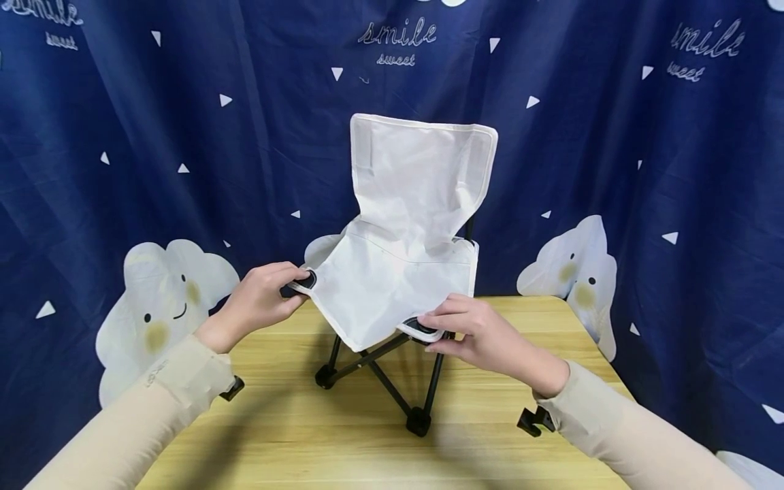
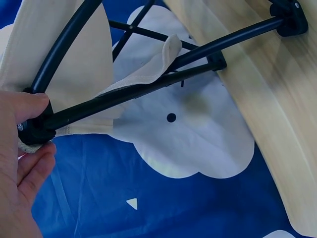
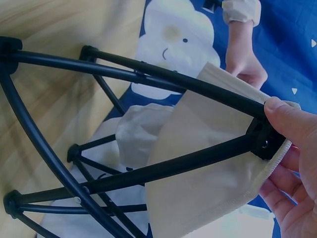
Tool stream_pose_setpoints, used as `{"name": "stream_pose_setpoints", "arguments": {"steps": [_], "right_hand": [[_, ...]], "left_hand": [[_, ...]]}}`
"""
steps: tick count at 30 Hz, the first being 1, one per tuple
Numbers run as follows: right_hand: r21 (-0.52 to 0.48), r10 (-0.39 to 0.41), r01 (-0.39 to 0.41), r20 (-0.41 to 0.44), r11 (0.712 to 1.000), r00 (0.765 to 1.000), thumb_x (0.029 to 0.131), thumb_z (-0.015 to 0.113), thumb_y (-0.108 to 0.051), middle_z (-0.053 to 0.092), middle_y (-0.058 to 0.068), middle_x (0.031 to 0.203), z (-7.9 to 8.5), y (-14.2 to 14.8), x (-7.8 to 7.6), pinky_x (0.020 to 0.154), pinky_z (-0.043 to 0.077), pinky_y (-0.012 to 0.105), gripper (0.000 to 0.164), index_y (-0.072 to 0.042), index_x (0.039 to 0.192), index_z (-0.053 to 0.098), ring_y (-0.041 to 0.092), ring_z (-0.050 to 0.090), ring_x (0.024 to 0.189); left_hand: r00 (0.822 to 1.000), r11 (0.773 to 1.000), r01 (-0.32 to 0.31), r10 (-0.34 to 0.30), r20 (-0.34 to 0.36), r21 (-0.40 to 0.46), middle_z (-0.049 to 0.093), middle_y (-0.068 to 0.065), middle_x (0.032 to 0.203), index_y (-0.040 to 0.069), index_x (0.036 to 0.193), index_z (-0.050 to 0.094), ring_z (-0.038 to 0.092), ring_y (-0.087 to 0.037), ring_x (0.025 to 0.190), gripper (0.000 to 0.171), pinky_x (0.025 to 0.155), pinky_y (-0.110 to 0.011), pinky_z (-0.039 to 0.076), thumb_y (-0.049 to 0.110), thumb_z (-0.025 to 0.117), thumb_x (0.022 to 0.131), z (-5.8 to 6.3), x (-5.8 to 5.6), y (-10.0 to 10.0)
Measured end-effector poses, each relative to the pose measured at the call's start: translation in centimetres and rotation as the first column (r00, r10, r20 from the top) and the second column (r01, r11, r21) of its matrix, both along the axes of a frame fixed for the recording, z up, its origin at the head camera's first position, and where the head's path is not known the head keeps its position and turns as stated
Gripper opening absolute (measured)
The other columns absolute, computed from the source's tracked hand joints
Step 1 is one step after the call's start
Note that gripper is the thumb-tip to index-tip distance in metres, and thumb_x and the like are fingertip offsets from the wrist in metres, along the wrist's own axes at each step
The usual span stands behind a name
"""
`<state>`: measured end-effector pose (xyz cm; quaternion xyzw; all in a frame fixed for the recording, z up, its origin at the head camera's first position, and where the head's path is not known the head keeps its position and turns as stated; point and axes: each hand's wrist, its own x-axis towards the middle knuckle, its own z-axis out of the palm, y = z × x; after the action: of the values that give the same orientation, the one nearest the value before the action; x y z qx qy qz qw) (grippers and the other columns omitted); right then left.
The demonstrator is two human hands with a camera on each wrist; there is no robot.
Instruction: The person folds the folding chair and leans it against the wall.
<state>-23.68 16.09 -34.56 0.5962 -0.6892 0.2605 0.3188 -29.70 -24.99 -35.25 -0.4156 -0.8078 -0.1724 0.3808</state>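
Observation:
A small folding chair (image 1: 398,286) with a white fabric seat and back stands unfolded on the wooden table. Its black tube legs (image 1: 392,388) cross below the seat. At the seat's front left corner my left hand (image 1: 262,294) pinches the black-patched fabric and the joint under it, thumb against the black plastic joint (image 2: 37,124) in the left wrist view. My right hand (image 1: 471,333) grips the front right corner the same way, thumb on the tube end by the joint (image 3: 265,139) and fingers behind the fabric. Between the corners, the seat's front edge dips down.
The wooden table (image 1: 294,435) carries the chair on its black plastic feet (image 1: 419,422). Close behind hangs a navy curtain (image 1: 245,170) printed with white clouds and triangles. Black mounts (image 1: 535,422) stick out under the sleeves at both wrists.

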Motion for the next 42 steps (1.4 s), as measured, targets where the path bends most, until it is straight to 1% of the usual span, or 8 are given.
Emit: {"name": "stream_pose_setpoints", "arguments": {"steps": [3, 7, 13, 20, 26, 33, 42], "right_hand": [[0.0, 0.0, 0.0, 0.01, 1.0, 1.0, 0.069, 0.097, -0.003, 0.078, 0.008, 0.098, 0.1, 0.1, -0.1, 0.071, 0.055, 0.022, 0.048, 0.001, 0.114, 0.081, 0.017, 0.066, 0.082], [0.0, -0.005, 0.005, 0.015, 1.0, 1.0, 0.067, 0.098, -0.001, 0.078, 0.008, 0.097, 0.3, 0.1, -0.1, 0.071, 0.054, 0.022, 0.05, 0.001, 0.114, 0.081, 0.017, 0.065, 0.082], [-0.002, -0.023, 0.023, 0.025, 1.0, 0.999, 0.066, 0.098, 0.001, 0.078, 0.007, 0.096, 0.7, 0.0, 0.1, 0.07, 0.054, 0.022, 0.049, 0.0, 0.112, 0.082, 0.017, 0.065, 0.081], [-0.003, -0.036, 0.036, 0.01, 0.999, 0.999, 0.066, 0.099, 0.001, 0.078, 0.007, 0.097, 0.9, 0.1, 0.1, 0.069, 0.054, 0.021, 0.049, 0.0, 0.112, 0.082, 0.016, 0.065, 0.081], [-0.008, -0.038, 0.038, 0.022, 0.999, 0.999, 0.066, 0.099, 0.001, 0.079, 0.008, 0.097, 1.0, 0.2, -0.1, 0.069, 0.055, 0.02, 0.049, 0.0, 0.112, 0.082, 0.016, 0.066, 0.081], [-0.022, -0.026, 0.027, 0.02, 0.999, 0.999, 0.064, 0.098, 0.002, 0.079, 0.008, 0.097, 1.1, 0.3, -0.3, 0.068, 0.054, 0.021, 0.05, 0.0, 0.111, 0.082, 0.016, 0.066, 0.08], [-0.027, -0.045, 0.046, 0.033, 0.999, 0.998, 0.064, 0.099, 0.002, 0.079, 0.009, 0.098, 1.1, 0.6, -0.6, 0.067, 0.052, 0.02, 0.05, 0.0, 0.111, 0.082, 0.015, 0.064, 0.079]], "left_hand": [[1.0, 1.0, 0.003, -0.003, 0.001, -0.001, 0.079, -0.011, 0.094, -0.001, 0.1, 0.079, 0.076, -0.026, 0.082, 0.035, 0.076, -0.041, 0.064, -0.005, 0.092, 0.067, 0.2, 0.0, 0.2], [1.0, 1.0, 0.004, -0.004, -0.005, -0.006, 0.079, -0.011, 0.093, -0.001, 0.099, 0.079, 0.076, -0.026, 0.081, 0.035, 0.075, -0.042, 0.063, -0.005, 0.092, 0.067, 0.4, 0.1, 0.4], [1.0, 1.0, 0.006, -0.006, -0.01, -0.013, 0.079, -0.009, 0.091, -0.001, 0.1, 0.078, 0.074, -0.023, 0.078, 0.037, 0.072, -0.041, 0.063, -0.005, 0.094, 0.067, 0.7, 0.2, 0.8], [0.999, 1.0, 0.024, -0.024, -0.033, -0.007, 0.078, -0.009, 0.09, -0.001, 0.1, 0.078, 0.072, -0.022, 0.075, 0.039, 0.068, -0.042, 0.061, -0.008, 0.092, 0.064, 1.0, 0.3, 1.3], [0.999, 1.0, 0.02, -0.02, -0.028, -0.009, 0.078, -0.009, 0.091, 0.0, 0.1, 0.078, 0.07, -0.021, 0.074, 0.037, 0.067, -0.04, 0.06, -0.008, 0.091, 0.066, 1.1, 0.3, 1.6], [0.999, 1.0, 0.005, -0.005, -0.033, -0.009, 0.079, -0.01, 0.093, 0.0, 0.101, 0.079, 0.072, -0.023, 0.075, 0.037, 0.067, -0.042, 0.061, -0.008, 0.091, 0.066, 1.3, 0.2, 1.9], [0.998, 1.0, 0.003, -0.004, -0.061, -0.012, 0.079, -0.012, 0.092, -0.001, 0.098, 0.079, 0.074, -0.026, 0.078, 0.035, 0.07, -0.043, 0.063, -0.006, 0.091, 0.066, 1.5, 0.2, 2.4]]}}
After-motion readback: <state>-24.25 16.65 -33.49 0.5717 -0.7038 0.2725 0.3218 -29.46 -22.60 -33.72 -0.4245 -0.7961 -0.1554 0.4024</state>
